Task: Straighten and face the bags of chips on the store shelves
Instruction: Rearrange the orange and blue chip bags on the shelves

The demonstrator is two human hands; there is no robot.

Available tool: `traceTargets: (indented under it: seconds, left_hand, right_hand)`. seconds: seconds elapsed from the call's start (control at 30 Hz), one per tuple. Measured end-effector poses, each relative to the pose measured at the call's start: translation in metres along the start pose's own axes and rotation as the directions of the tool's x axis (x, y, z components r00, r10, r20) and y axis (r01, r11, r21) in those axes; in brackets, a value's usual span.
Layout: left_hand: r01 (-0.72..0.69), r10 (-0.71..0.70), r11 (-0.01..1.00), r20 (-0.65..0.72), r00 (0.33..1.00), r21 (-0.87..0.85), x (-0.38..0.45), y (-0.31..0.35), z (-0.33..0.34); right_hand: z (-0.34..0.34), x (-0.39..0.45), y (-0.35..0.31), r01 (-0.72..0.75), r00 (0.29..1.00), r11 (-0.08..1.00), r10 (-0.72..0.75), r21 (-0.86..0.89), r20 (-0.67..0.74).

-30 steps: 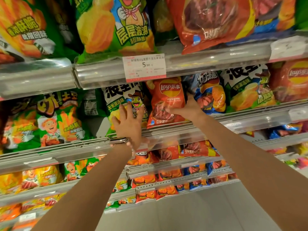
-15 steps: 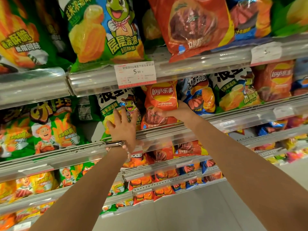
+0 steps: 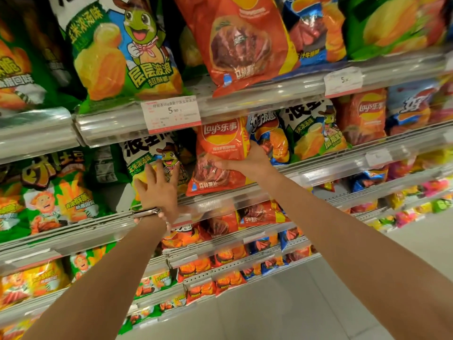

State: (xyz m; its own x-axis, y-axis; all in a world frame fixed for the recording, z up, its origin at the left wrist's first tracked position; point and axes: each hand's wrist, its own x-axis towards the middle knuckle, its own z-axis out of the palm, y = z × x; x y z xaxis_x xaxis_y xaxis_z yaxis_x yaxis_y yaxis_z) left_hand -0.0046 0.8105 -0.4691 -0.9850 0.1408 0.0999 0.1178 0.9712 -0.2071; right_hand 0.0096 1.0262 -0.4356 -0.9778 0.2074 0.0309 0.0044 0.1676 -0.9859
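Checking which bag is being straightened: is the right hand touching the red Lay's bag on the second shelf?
Touching. The head view shows the right hand gripping the red Lay's bag at its right edge, fingers curled round it.

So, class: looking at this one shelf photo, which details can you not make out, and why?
- White price tag, head view: digits after 5 blurred.
- Red Lay's chip bag: right edge hidden by right hand.
- Green cartoon-turtle chip bag: lower part hidden by left hand.
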Motion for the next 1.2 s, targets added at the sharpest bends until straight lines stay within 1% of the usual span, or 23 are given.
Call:
traceTargets:
  seconds: [0.1,0.13,0.17,0.2,0.23,0.27,0.3,0.33,0.37,0.4,0.43,0.47,0.53,0.63,0.73,0.8,0.87,0.93,1.0,1.07,1.13,1.2]
  left_hand:
    - [0.003,-0.003,1.000,0.018,1.000,0.013,-0.010,0.001,-0.017]
    - [0.005,-0.004,1.000,0.008,1.000,-0.014,-0.015,0.003,-0.022]
    - [-0.002,0.000,0.997,-0.020,1.000,-0.079,-0.019,0.006,-0.026]
    - [-0.031,0.019,0.980,-0.061,0.998,-0.198,-0.022,0.009,-0.030]
    - [-0.074,0.038,0.924,-0.104,0.994,-0.375,-0.026,0.013,-0.034]
    - [-0.106,0.037,0.798,-0.128,0.991,-0.593,-0.031,0.018,-0.038]
    - [-0.092,0.020,0.608,-0.100,0.995,-0.789,-0.036,0.025,-0.043]
    - [-0.039,0.018,0.388,-0.034,0.999,-0.921,-0.042,0.034,-0.048]
    - [0.033,0.038,0.194,0.041,0.998,-0.981,-0.047,0.044,-0.054]
    - [0.104,0.076,0.057,0.108,0.991,-0.993,-0.051,0.058,-0.061]
    - [0.168,0.127,-0.031,0.163,0.978,-0.985,-0.053,0.070,-0.067]
    - [0.211,0.168,-0.091,0.194,0.967,-0.973,-0.054,0.083,-0.075]
    - [0.249,0.180,-0.137,0.223,0.958,-0.959,-0.055,0.113,-0.090]
    - [0.281,0.134,-0.146,0.263,0.956,-0.949,-0.057,0.151,-0.104]
    - [0.345,0.165,-0.144,0.321,0.932,-0.927,-0.057,0.183,-0.107]
    - [0.357,0.142,-0.145,0.337,0.931,-0.923,-0.057,0.203,-0.105]
    - [0.325,0.094,-0.152,0.314,0.945,-0.933,-0.054,0.219,-0.103]
    - [0.286,0.082,-0.154,0.276,0.958,-0.946,-0.055,0.232,-0.103]
    - [0.257,0.090,-0.160,0.245,0.965,-0.953,-0.056,0.243,-0.102]
    - [0.245,0.111,-0.180,0.227,0.967,-0.953,-0.055,0.255,-0.102]
    - [0.257,0.153,-0.189,0.230,0.961,-0.948,-0.052,0.267,-0.104]
    - [0.267,0.174,-0.147,0.240,0.955,-0.953,-0.048,0.278,-0.107]
  right_hand:
    - [-0.015,-0.019,0.000,0.015,1.000,1.000,-0.015,-0.014,0.005]
    - [-0.021,-0.024,-0.002,0.017,1.000,1.000,-0.017,-0.016,-0.005]
    - [-0.027,-0.029,-0.003,0.022,1.000,1.000,-0.022,-0.011,-0.009]
    - [-0.034,-0.033,-0.004,0.018,1.000,1.000,-0.018,-0.003,-0.005]
    - [-0.042,-0.037,-0.004,0.012,1.000,1.000,-0.012,0.001,0.001]
    - [-0.049,-0.041,-0.006,0.010,1.000,1.000,-0.010,-0.001,0.008]
    - [-0.057,-0.045,-0.006,0.014,1.000,1.000,-0.014,-0.007,0.015]
    - [-0.064,-0.048,-0.006,0.018,1.000,1.000,-0.017,-0.018,0.026]
    - [-0.072,-0.051,-0.005,0.019,0.999,0.999,-0.018,-0.038,0.038]
    - [-0.080,-0.054,-0.004,0.022,0.999,0.997,-0.018,-0.068,0.051]
    - [-0.086,-0.057,-0.002,0.025,0.998,0.995,-0.019,-0.102,0.060]
    - [-0.092,-0.059,-0.001,0.025,0.997,0.992,-0.016,-0.124,0.071]
    - [-0.108,-0.064,0.005,0.053,0.993,0.991,-0.039,-0.126,0.110]
    - [-0.138,-0.069,0.011,0.096,0.982,0.991,-0.079,-0.095,0.169]
    - [-0.173,-0.068,0.018,0.106,0.953,0.992,-0.083,-0.062,0.292]
    - [-0.196,-0.064,0.024,0.088,0.926,0.993,-0.051,-0.083,0.375]
    - [-0.218,-0.060,0.026,0.010,0.908,0.996,0.028,-0.087,0.418]
    - [-0.239,-0.056,0.025,-0.100,0.899,0.988,0.139,-0.114,0.416]
    - [-0.256,-0.050,0.028,-0.153,0.892,0.977,0.203,-0.151,0.404]
    - [-0.269,-0.044,0.032,-0.212,0.883,0.973,0.229,-0.086,0.411]
    - [-0.280,-0.039,0.038,-0.281,0.879,0.959,0.245,0.029,0.408]
    - [-0.289,-0.036,0.044,-0.311,0.887,0.941,0.239,0.129,0.396]
